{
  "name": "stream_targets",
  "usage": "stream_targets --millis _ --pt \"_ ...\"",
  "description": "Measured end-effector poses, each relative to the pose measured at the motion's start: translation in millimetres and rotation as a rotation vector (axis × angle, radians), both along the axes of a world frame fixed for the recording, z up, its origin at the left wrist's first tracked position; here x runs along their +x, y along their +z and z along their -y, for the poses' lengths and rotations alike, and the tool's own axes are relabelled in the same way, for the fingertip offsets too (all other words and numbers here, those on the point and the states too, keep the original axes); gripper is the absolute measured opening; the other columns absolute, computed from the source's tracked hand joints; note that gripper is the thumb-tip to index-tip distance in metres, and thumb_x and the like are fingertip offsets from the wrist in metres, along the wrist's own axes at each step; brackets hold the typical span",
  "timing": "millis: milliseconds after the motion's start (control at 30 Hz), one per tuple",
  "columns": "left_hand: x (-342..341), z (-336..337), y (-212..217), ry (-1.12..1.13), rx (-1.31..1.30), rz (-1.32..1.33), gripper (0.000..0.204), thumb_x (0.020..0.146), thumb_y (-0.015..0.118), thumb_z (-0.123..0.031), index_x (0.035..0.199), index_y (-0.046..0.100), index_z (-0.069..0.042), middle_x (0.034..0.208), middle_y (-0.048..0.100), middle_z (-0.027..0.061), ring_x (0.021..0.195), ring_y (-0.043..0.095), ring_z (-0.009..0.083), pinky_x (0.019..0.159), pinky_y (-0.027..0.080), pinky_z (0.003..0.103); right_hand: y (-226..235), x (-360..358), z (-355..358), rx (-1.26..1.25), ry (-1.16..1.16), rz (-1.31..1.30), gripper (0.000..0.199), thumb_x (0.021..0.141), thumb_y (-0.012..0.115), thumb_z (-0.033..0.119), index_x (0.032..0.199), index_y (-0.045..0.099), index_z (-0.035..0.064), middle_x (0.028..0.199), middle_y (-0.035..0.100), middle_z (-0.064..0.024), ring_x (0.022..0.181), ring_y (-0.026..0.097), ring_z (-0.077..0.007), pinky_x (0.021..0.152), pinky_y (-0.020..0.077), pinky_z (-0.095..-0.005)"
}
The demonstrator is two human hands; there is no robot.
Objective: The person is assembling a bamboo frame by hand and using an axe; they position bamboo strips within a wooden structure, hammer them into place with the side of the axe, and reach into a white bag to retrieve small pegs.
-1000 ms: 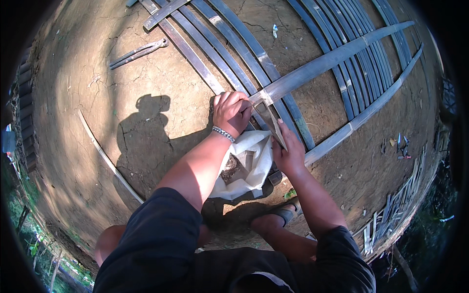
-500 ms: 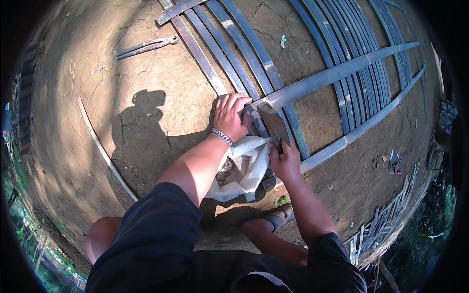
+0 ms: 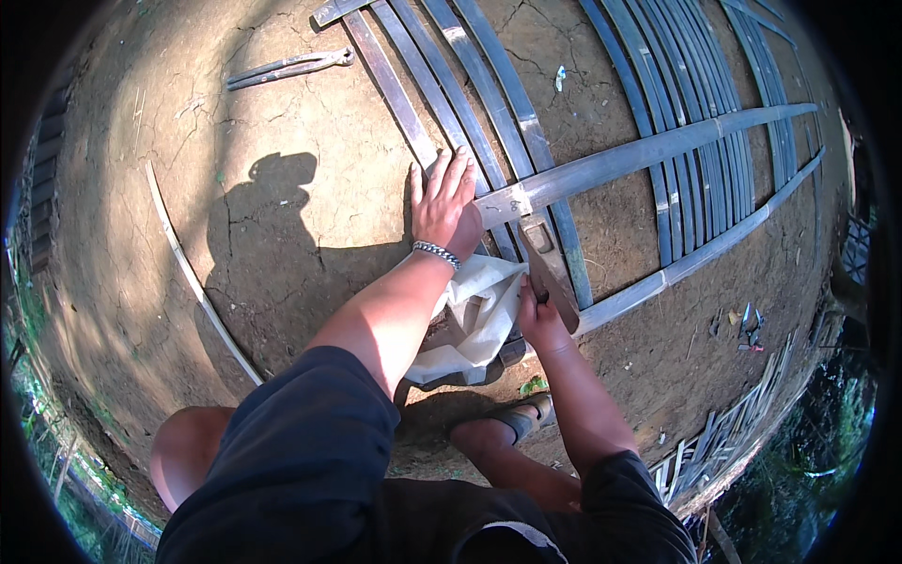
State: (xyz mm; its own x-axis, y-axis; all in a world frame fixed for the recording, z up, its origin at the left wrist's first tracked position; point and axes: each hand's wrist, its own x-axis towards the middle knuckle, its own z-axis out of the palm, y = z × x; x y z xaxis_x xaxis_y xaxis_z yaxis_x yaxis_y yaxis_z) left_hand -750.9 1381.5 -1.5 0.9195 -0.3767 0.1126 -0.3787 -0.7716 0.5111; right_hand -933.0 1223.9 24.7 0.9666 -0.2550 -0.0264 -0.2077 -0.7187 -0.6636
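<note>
My left hand (image 3: 446, 202) lies open with fingers spread, pressing on the narrow dark bamboo slats at the near left end of a long cross strip (image 3: 648, 148). My right hand (image 3: 543, 321) is closed around the near end of a wide, flat brown tool with a slot near its far end (image 3: 554, 268); its exact kind is unclear. That tool lies across the slats, just below the end of the cross strip. Between my forearms, a white sack (image 3: 474, 343) with a rolled-open mouth sits on the ground, its contents mostly hidden.
Pincers (image 3: 291, 70) lie on the bare earth at the upper left. More parallel slats (image 3: 691, 113) and a second cross strip (image 3: 648, 287) extend rightward. A thin curved strip (image 3: 193, 273) lies at left. Small tools (image 3: 751, 327) and a pile of strips (image 3: 723, 428) lie at right.
My left hand has flattened out, its fingers spreading from a curled hold at the strip's end. The flat tool in my right hand has moved slightly down and right, baring that end.
</note>
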Motion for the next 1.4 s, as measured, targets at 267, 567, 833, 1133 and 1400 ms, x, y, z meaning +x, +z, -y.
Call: stream_targets --millis 267,567,833,1133,1400 --pt "2 -3 -11 0.003 0.047 0.003 0.058 0.085 0.060 -0.010 0.143 0.058 -0.009 0.154 0.051 0.0083 0.146 0.042 0.0302 0.124 0.021 0.059 -4 -1 2 0.023 0.045 0.091 0.064 0.088 0.070 0.004 0.147 0.045 -0.0018 0.108 0.068 -0.0242 0.086 0.068 -0.0451 0.073 0.0563 -0.0478" --pt "0 -8 3 -0.025 0.000 -0.040 0.062 0.082 0.063 -0.009 0.143 0.058 -0.008 0.155 0.050 0.0098 0.147 0.040 0.0318 0.125 0.020 0.057 30 17 -4 0.167 -0.086 -0.168 0.046 0.092 0.070 0.009 0.136 0.058 0.0024 0.117 0.068 -0.0261 0.102 0.068 -0.0452 0.084 0.0551 -0.0464" --pt "0 -16 17 -0.198 -0.136 -0.035 0.052 0.075 0.080 -0.030 0.124 0.068 -0.017 0.140 0.058 0.0038 0.140 0.045 0.0272 0.124 0.018 0.062 45 6 -24 0.421 -0.318 -0.094 0.058 0.094 0.070 0.008 0.144 0.046 -0.0095 0.131 0.063 -0.0238 0.121 0.063 -0.0297 0.104 0.0472 -0.0382" --pt "-1 -9 10 -0.148 -0.144 0.026 0.023 0.083 0.079 -0.030 0.101 0.078 -0.016 0.119 0.068 -0.0037 0.129 0.054 0.0231 0.120 0.025 0.062 35 0 -44 0.503 -0.410 -0.219 0.075 0.094 0.071 0.014 0.153 0.033 -0.0126 0.145 0.054 -0.0276 0.135 0.054 -0.0287 0.112 0.0414 -0.0367" --pt "-3 -9 7 -0.157 -0.092 0.029 0.023 0.083 0.077 -0.029 0.102 0.077 -0.016 0.120 0.069 -0.0066 0.128 0.055 0.0238 0.120 0.027 0.060 27 -8 -40 0.551 -0.385 -0.247 0.073 0.095 0.070 0.012 0.154 0.033 -0.0106 0.139 0.058 -0.0259 0.129 0.057 -0.0297 0.109 0.0437 -0.0366"
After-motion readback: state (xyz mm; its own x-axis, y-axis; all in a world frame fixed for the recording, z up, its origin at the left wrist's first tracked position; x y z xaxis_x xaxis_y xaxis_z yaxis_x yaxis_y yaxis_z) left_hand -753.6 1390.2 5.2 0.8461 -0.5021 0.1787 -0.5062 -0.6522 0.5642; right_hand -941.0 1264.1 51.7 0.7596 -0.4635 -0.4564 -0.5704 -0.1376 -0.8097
